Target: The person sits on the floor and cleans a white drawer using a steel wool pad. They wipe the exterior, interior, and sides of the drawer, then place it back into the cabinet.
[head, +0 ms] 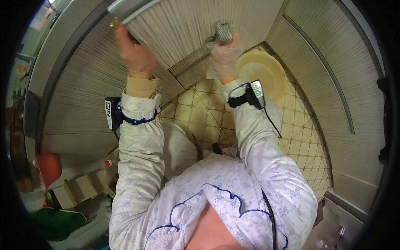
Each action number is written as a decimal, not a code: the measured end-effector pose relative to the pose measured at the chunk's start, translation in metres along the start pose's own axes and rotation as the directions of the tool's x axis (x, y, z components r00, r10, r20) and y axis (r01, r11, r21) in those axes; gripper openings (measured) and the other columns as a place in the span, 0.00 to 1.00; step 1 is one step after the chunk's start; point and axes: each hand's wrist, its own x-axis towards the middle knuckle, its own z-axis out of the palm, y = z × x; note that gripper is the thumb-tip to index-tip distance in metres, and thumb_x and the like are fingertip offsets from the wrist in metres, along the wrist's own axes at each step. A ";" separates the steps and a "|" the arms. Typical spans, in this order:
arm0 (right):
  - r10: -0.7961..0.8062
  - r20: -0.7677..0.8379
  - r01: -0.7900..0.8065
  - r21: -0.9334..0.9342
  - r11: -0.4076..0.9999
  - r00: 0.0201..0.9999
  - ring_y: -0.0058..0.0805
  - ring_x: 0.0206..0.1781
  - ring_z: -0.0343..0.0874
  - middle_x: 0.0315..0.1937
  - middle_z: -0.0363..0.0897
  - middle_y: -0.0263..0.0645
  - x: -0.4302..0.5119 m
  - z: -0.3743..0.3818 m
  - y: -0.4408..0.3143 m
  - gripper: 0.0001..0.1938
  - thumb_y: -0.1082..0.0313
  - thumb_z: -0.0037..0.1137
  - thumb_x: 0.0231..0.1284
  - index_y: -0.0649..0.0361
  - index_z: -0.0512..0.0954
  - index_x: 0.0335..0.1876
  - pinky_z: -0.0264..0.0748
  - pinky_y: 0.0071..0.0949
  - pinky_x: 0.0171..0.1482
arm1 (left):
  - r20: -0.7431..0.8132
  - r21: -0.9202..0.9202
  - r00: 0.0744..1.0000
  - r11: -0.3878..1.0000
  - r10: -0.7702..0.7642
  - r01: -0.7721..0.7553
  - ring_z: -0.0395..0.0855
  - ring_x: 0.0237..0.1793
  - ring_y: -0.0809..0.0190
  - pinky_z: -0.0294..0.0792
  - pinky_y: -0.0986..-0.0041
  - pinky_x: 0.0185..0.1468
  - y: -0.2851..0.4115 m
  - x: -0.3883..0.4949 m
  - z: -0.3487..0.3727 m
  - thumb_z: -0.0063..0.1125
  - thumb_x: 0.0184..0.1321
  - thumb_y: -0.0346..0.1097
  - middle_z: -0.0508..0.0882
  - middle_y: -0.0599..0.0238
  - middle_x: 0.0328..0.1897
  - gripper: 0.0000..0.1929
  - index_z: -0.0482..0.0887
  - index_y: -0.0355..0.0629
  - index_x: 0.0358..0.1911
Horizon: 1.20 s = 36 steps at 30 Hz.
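Observation:
My left hand [137, 59], bare and slightly blurred, is at the free edge of a pale wood-grain cabinet door [187, 28], just below its metal handle strip [137, 12]. Its fingers curl around that edge and are partly hidden. Something small and gold-coloured [114, 23] shows at the fingertip. A thin clear plastic glove covers my right hand [225, 59]. It grips a silver mesh scrubbing cloth [224, 31] against or close to the door's face; contact cannot be told. A loose end of the cloth hangs to the left.
A cream plastic basin [262, 73] stands on the yellow tiled floor [203, 103] beside my right forearm. More cabinet fronts [312, 78] with a long handle rise at the right. At lower left are a wooden box [81, 189], a red item [50, 168] and a green item [57, 223].

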 end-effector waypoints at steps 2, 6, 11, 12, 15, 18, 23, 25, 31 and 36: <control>-0.206 -0.032 0.193 -0.232 0.953 0.978 0.44 0.30 0.69 0.27 0.67 0.45 -0.004 0.006 0.001 0.07 0.76 0.53 0.46 0.59 0.68 0.31 0.66 0.39 0.32 | -0.005 0.015 1.000 1.000 0.018 -0.018 0.76 0.56 0.60 0.65 0.66 0.62 0.007 0.000 0.008 0.38 0.70 0.53 0.79 0.64 0.55 0.23 0.75 0.44 0.55; -0.646 0.090 0.652 -0.113 0.750 0.758 0.46 0.29 0.69 0.26 0.67 0.46 -0.006 0.009 -0.004 0.06 0.75 0.54 0.48 0.61 0.68 0.29 0.66 0.41 0.32 | 0.032 0.065 0.999 0.998 0.017 -0.019 0.75 0.57 0.60 0.64 0.64 0.63 0.019 -0.004 0.019 0.39 0.70 0.54 0.79 0.64 0.55 0.23 0.73 0.47 0.57; -0.053 -0.076 0.045 -0.105 0.993 0.996 0.47 0.31 0.68 0.30 0.67 0.47 0.016 -0.004 0.018 0.08 0.76 0.52 0.50 0.64 0.67 0.35 0.64 0.47 0.31 | -0.020 0.262 0.996 0.962 0.087 -0.079 0.69 0.62 0.60 0.61 0.63 0.65 0.021 -0.016 0.032 0.39 0.69 0.56 0.75 0.64 0.59 0.24 0.72 0.49 0.59; -0.138 -0.086 0.115 -0.227 0.967 0.987 0.46 0.30 0.68 0.29 0.67 0.47 0.014 -0.003 0.018 0.08 0.75 0.52 0.50 0.65 0.68 0.35 0.64 0.46 0.31 | -0.010 0.284 0.995 0.955 0.098 -0.092 0.68 0.63 0.60 0.61 0.62 0.66 0.024 -0.014 0.033 0.39 0.69 0.57 0.74 0.64 0.60 0.24 0.72 0.49 0.59; -0.301 0.059 0.305 -0.267 0.914 0.952 0.44 0.29 0.67 0.25 0.64 0.47 0.005 0.001 0.023 0.07 0.75 0.52 0.53 0.66 0.68 0.36 0.64 0.45 0.30 | 0.013 0.273 0.999 0.961 0.036 -0.038 0.66 0.65 0.58 0.59 0.61 0.67 0.029 -0.014 0.038 0.38 0.68 0.59 0.71 0.64 0.64 0.27 0.69 0.49 0.62; -0.293 0.161 0.333 -0.369 0.868 0.942 0.43 0.28 0.66 0.25 0.62 0.47 0.002 0.009 0.034 0.07 0.75 0.52 0.55 0.63 0.65 0.32 0.64 0.44 0.30 | 0.002 0.290 1.000 0.957 0.005 -0.005 0.65 0.66 0.57 0.58 0.60 0.68 0.033 -0.013 0.040 0.37 0.68 0.62 0.69 0.65 0.66 0.30 0.67 0.51 0.65; -0.061 -0.158 0.040 -0.131 0.991 0.986 0.45 0.32 0.66 0.28 0.59 0.47 0.005 0.007 0.030 0.13 0.75 0.58 0.50 0.61 0.63 0.33 0.66 0.44 0.34 | -0.046 0.340 0.999 0.940 -0.019 0.034 0.63 0.67 0.57 0.58 0.60 0.67 0.032 -0.016 0.046 0.35 0.67 0.63 0.66 0.65 0.68 0.31 0.66 0.53 0.66; -0.228 -0.018 0.225 -0.111 0.968 0.973 0.45 0.33 0.66 0.29 0.59 0.48 0.000 0.005 0.024 0.15 0.74 0.59 0.48 0.62 0.62 0.35 0.67 0.43 0.35 | -0.042 0.362 0.999 0.932 -0.008 0.022 0.63 0.67 0.58 0.58 0.60 0.68 0.033 -0.016 0.048 0.34 0.67 0.64 0.66 0.66 0.69 0.32 0.66 0.53 0.66; -0.102 -0.195 0.040 -0.297 0.954 0.975 0.46 0.33 0.66 0.31 0.63 0.50 0.016 0.005 0.032 0.10 0.77 0.54 0.48 0.64 0.64 0.31 0.64 0.44 0.34 | 0.023 0.370 0.999 0.929 -0.040 0.029 0.64 0.67 0.59 0.59 0.62 0.68 0.038 -0.016 0.053 0.35 0.66 0.64 0.68 0.67 0.68 0.31 0.67 0.53 0.65; -0.239 -0.172 0.225 -0.099 0.969 0.956 0.47 0.35 0.66 0.32 0.61 0.49 0.008 0.007 0.038 0.11 0.77 0.56 0.49 0.62 0.64 0.32 0.66 0.46 0.37 | -0.013 0.319 1.000 0.948 0.007 -0.002 0.65 0.66 0.60 0.60 0.62 0.67 0.036 -0.022 0.056 0.36 0.68 0.61 0.69 0.67 0.67 0.28 0.70 0.52 0.63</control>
